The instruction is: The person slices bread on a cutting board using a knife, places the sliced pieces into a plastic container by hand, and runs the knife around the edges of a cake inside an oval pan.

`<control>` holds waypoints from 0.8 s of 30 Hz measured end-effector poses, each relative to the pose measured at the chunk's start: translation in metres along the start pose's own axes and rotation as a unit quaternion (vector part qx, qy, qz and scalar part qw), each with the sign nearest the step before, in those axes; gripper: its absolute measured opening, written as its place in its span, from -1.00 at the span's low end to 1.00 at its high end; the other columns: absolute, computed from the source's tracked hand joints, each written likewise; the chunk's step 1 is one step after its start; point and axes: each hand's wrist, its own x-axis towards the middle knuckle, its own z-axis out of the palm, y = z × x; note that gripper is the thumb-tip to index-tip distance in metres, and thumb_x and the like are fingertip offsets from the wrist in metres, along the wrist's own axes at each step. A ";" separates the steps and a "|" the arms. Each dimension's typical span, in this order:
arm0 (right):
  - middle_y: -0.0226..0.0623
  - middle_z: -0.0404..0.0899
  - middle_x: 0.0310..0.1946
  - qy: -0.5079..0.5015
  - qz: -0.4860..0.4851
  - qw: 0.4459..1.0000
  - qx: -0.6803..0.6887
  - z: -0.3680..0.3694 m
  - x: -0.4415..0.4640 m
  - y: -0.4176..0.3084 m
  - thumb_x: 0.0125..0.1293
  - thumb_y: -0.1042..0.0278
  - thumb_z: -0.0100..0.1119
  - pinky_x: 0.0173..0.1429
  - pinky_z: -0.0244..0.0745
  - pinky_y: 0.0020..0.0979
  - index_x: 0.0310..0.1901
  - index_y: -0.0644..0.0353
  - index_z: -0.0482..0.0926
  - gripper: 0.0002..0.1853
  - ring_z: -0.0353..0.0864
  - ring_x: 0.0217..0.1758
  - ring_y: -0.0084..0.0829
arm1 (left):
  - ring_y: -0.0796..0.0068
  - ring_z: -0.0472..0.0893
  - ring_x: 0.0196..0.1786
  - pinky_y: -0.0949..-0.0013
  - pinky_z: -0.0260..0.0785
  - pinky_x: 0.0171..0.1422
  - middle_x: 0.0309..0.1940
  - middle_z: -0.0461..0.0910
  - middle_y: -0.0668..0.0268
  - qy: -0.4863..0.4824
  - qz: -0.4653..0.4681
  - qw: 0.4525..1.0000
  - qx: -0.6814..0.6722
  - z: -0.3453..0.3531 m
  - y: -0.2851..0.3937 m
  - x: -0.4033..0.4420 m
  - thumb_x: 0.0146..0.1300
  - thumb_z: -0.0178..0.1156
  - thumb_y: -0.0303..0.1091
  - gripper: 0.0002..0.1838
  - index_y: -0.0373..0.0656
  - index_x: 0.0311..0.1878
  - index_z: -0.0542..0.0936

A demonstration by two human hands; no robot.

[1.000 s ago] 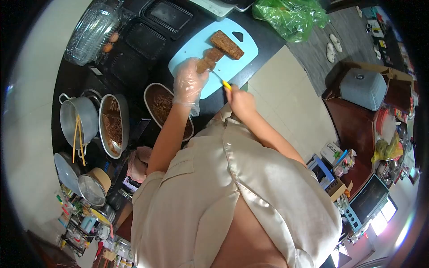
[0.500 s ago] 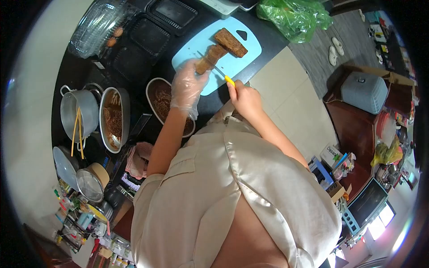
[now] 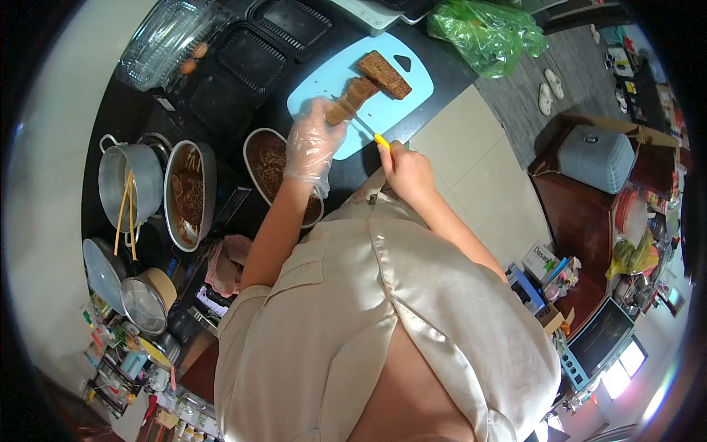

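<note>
From where I'm standing, the gloved left hand pinches one end of a brown slab on the blue board, whose corner sits near the counter edge. Bare blue shows either side of the slab. The right hand is wrapped round the yellow-handled knife. Most of the blade's hidden by the slab, and the left forearm covers part of an oval pan.
</note>
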 end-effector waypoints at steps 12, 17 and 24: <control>-0.02 0.58 -0.65 -0.011 -0.002 0.998 -0.065 0.010 0.013 -0.007 0.43 0.07 -0.01 -0.48 0.51 -0.04 -0.40 0.25 0.50 -0.61 0.61 -0.59 0.02 | -0.07 0.60 -0.10 0.06 0.45 0.00 -0.21 0.60 -0.02 -0.003 0.002 1.000 0.017 -0.003 0.008 0.006 0.02 0.36 -0.33 -0.60 -0.27 -0.09 0.51; -0.03 0.58 -0.65 0.001 -0.009 0.998 -0.063 0.027 0.032 -0.015 0.44 0.06 -0.03 -0.50 0.50 -0.03 -0.37 0.26 0.53 -0.59 0.61 -0.61 -0.02 | -0.07 0.60 -0.12 0.06 0.45 -0.01 -0.23 0.61 -0.03 0.009 0.031 0.999 0.025 0.007 0.005 0.006 -0.02 0.37 -0.36 -0.61 -0.28 -0.11 0.52; -0.03 0.56 -0.67 -0.025 0.015 0.998 -0.063 0.023 0.015 -0.004 0.42 0.02 0.00 -0.47 0.51 -0.03 -0.38 0.25 0.53 -0.59 0.60 -0.61 0.02 | -0.09 0.60 -0.13 0.05 0.45 0.00 -0.25 0.61 -0.03 -0.008 0.010 1.000 0.019 0.000 0.008 0.008 -0.03 0.36 -0.37 -0.59 -0.29 -0.09 0.52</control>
